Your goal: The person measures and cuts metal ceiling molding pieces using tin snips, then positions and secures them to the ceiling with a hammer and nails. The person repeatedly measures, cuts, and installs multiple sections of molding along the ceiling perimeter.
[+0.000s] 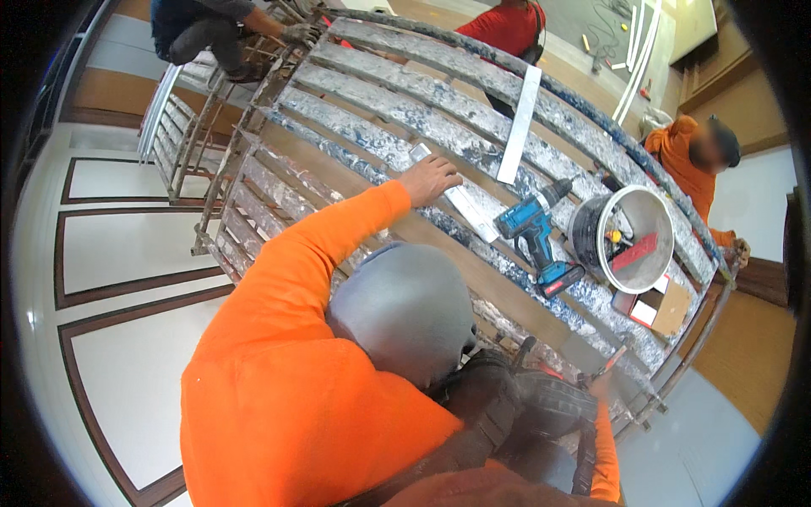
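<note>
My left hand [429, 179] reaches out over the slatted platform and grips a short white strip [470, 211], its fingers bent over the strip's edge. Low at the right, my right hand [600, 389] is blurred and closed around a thin tool with orange on it [610, 363], whose kind I cannot make out. A dark tool pouch [507, 397] lies beside that hand. To the right of the white strip, a blue and black cordless drill [534, 232] rests on the slats. A second, flat white strip [519, 127] lies farther off.
The paint-splattered slatted platform [372, 76] has a curved rail along its far side. A bucket [596, 241] with tools inside and an open small box [650, 306] stand at the right. Co-workers are nearby: one in orange [676, 160], one in red [504, 29], one in dark clothes [198, 34].
</note>
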Tool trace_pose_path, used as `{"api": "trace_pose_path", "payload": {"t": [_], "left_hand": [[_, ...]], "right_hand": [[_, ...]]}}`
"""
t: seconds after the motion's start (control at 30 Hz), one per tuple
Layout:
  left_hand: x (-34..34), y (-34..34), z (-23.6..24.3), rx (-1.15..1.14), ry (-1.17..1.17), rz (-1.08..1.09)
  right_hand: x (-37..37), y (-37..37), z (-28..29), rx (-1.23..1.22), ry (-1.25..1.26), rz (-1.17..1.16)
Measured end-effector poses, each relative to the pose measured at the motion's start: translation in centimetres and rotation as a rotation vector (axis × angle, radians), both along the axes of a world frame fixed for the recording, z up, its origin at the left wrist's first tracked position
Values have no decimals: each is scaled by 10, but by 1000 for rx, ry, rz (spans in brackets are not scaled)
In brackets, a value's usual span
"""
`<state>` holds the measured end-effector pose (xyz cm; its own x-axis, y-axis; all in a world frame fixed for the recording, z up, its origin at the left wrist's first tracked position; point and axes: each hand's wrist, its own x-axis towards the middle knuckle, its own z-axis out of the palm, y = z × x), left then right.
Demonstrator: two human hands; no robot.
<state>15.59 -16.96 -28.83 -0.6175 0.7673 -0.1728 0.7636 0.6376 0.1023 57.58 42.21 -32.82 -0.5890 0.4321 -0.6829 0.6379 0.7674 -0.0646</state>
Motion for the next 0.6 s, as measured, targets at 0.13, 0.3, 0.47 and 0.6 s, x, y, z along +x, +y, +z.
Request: {"api": "trace_pose_path", "payload": {"t": [0.13, 0.3, 0.47, 0.6], "left_hand": [[0, -16, -5, 19, -48, 108], [5, -38, -14, 104, 29, 241], [-3, -36, -15, 66, -82, 207], [-4, -34, -11, 65, -116, 194]], "right_hand": [[34, 20, -34, -8, 131, -73], [40, 34, -81, -45, 148, -161], [1, -2, -1, -69, 55, -183], [28, 26, -46, -59, 129, -178]]}}
